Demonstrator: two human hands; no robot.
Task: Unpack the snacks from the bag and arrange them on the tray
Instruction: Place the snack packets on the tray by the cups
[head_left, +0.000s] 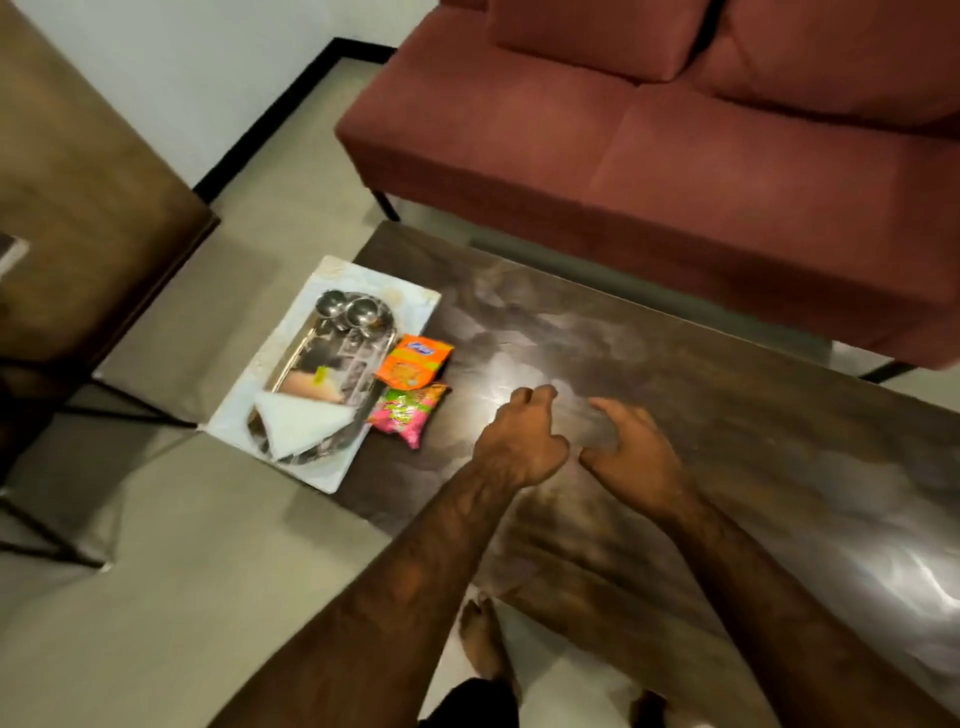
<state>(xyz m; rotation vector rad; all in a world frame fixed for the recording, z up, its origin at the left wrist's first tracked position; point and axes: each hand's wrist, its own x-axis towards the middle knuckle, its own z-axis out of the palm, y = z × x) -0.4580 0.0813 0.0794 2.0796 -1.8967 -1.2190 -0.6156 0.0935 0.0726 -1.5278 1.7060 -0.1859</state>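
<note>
A shiny steel tray (311, 364) lies on a white bag (332, 467) at the left end of the dark coffee table (675, 364). On the tray stand two small steel bowls (345, 309), and a folded white napkin (298, 421) covers its near end. An orange snack packet (413, 361) and a pink-green snack packet (408, 410) lie on the table just right of the tray. My left hand (522, 441) hovers over the table middle with fingers curled, holding nothing. My right hand (631, 452) is beside it, fingers apart and empty.
A red sofa (675, 130) stands behind the table. A brown cabinet (78, 182) and black metal legs (52, 519) are at the left. My bare feet (483, 639) stand on the grey floor at the table's near edge.
</note>
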